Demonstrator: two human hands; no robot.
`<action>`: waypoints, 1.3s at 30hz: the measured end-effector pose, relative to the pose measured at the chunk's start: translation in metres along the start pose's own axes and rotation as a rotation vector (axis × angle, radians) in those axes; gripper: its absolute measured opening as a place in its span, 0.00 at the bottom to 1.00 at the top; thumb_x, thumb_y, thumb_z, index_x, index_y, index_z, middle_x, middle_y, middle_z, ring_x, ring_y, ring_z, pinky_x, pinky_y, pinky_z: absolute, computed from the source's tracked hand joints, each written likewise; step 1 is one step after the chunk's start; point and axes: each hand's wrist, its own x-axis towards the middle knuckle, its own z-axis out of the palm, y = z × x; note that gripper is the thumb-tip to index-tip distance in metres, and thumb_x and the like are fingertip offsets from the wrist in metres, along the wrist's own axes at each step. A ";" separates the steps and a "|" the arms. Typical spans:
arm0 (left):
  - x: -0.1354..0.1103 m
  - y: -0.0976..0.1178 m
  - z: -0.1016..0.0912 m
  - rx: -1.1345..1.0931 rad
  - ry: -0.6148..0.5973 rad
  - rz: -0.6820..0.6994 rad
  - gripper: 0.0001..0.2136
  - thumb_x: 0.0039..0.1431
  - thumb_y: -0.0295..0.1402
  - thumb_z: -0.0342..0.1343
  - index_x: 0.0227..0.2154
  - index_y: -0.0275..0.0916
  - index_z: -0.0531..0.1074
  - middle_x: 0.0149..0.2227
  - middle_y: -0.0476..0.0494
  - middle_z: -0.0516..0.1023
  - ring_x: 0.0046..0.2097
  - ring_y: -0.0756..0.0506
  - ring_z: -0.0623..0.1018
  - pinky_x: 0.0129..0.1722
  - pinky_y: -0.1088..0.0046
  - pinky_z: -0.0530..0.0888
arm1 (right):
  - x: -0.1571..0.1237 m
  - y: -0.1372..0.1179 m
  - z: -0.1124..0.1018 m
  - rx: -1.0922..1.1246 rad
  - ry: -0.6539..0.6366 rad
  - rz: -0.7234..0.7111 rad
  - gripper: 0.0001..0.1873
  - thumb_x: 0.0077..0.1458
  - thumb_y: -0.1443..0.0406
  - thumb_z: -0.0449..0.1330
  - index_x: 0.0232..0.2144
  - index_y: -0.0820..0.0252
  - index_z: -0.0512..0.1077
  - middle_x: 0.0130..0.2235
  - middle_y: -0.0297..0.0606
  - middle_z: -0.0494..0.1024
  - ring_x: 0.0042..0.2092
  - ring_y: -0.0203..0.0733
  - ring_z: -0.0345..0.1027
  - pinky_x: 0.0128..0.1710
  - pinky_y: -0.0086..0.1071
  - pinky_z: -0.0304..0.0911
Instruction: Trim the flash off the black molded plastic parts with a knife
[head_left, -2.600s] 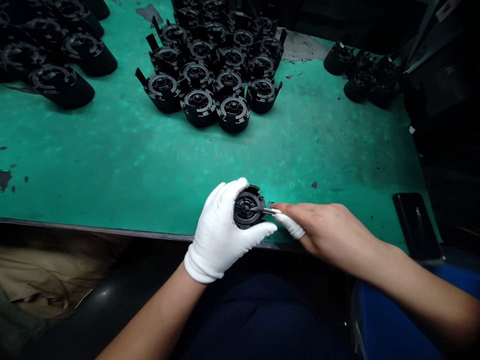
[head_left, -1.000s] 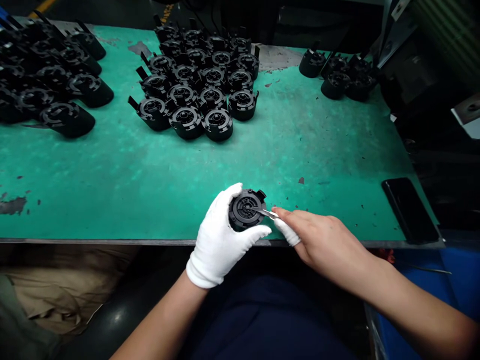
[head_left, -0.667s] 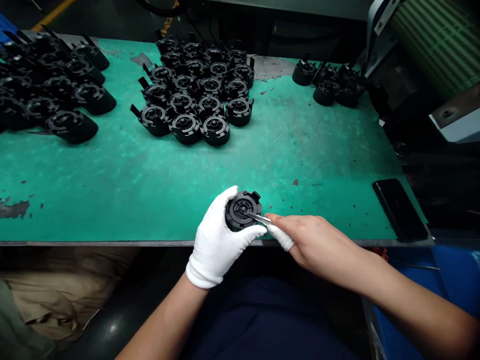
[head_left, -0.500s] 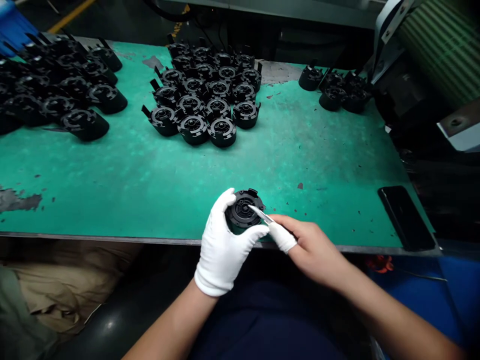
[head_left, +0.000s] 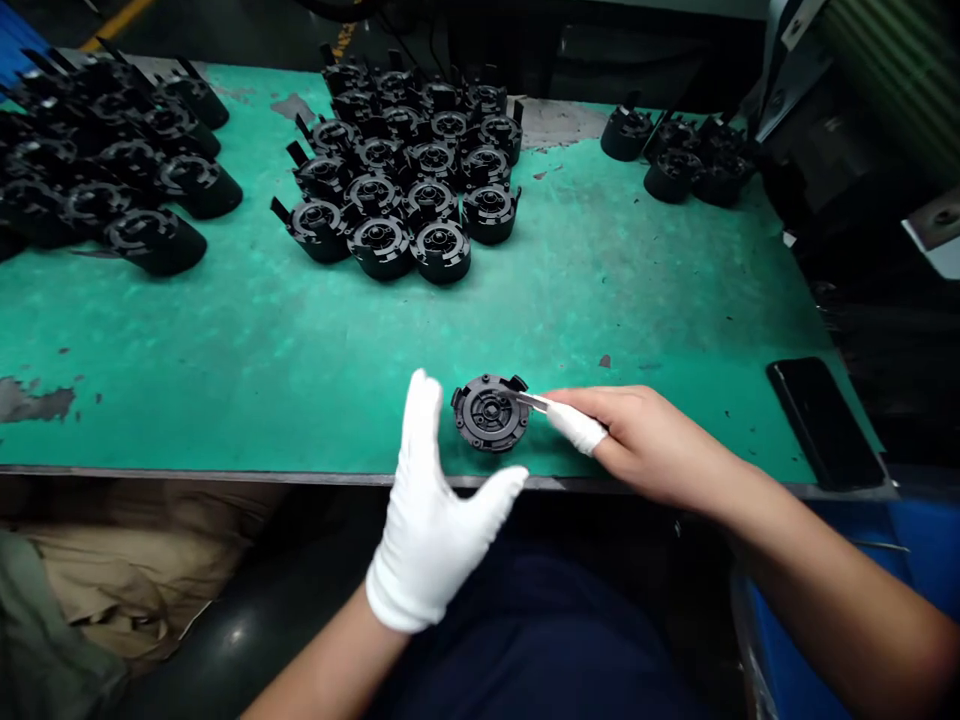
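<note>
A round black plastic part (head_left: 490,413) lies near the front edge of the green table (head_left: 225,340). My left hand (head_left: 435,520), in a white glove, hovers just left of and below the part, fingers stretched out and thumb apart, holding nothing. My right hand (head_left: 645,440) is bare apart from a white wrap on one finger. It pinches a thin metal tool (head_left: 531,401) whose tip touches the part's upper right rim.
Several identical black parts stand in a cluster (head_left: 409,165) at the table's middle back, more lie in a group (head_left: 97,150) at far left and a few (head_left: 682,150) at back right. A black phone (head_left: 823,420) lies at the right front corner. Machinery stands beyond the right edge.
My left hand has let go of the black part and drawn back toward me, open. The part now rests on the table, with the tool tip shifted from its centre to its rim.
</note>
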 end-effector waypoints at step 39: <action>0.032 -0.006 0.014 -0.029 0.027 0.055 0.38 0.47 0.47 0.69 0.58 0.40 0.61 0.57 0.34 0.71 0.59 0.36 0.74 0.61 0.53 0.71 | -0.020 -0.004 0.012 -0.104 0.085 0.041 0.18 0.69 0.61 0.51 0.57 0.47 0.73 0.43 0.36 0.81 0.43 0.42 0.74 0.43 0.34 0.67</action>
